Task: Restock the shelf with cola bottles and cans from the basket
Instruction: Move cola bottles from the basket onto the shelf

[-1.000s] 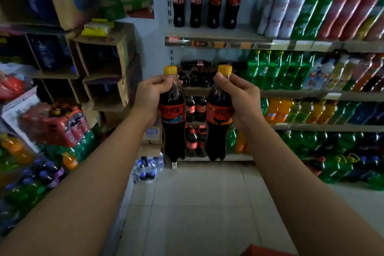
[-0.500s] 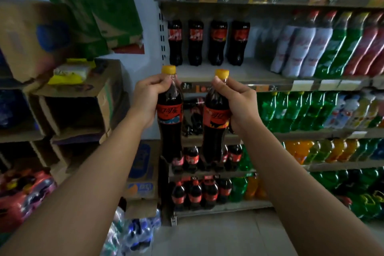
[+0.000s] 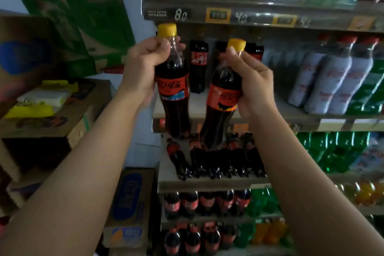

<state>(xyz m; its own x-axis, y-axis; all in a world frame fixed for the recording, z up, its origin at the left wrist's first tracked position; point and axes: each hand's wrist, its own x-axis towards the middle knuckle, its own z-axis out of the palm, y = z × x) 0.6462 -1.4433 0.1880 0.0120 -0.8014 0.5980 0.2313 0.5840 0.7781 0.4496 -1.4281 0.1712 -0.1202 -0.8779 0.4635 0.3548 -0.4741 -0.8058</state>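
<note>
Lifts both bottles higher than half a second ago, up to the cola shelf (image 3: 199, 102). Holds two, one per hand: left hand (image 3: 143, 68) fingers clamped round the upright left bottle (image 3: 173, 89), right hand (image 3: 253, 87) clamped round the right bottle (image 3: 223, 97), cap tilted toward 1 o'clock. Faces bare shelf at 12 o'clock, left hand seemingly nearer.

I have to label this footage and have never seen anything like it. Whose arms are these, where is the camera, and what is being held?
There is no machine: a person restocks a shop with bare hands. The only camera sits on their head, so you see their own arms reaching forward. The left hand grips the left cola bottle near its neck; the right hand grips the right cola bottle, which is tilted. Both have yellow caps and are held before a shelf where stocked bottles stand at the back. Cardboard boxes sit to the left.
</note>
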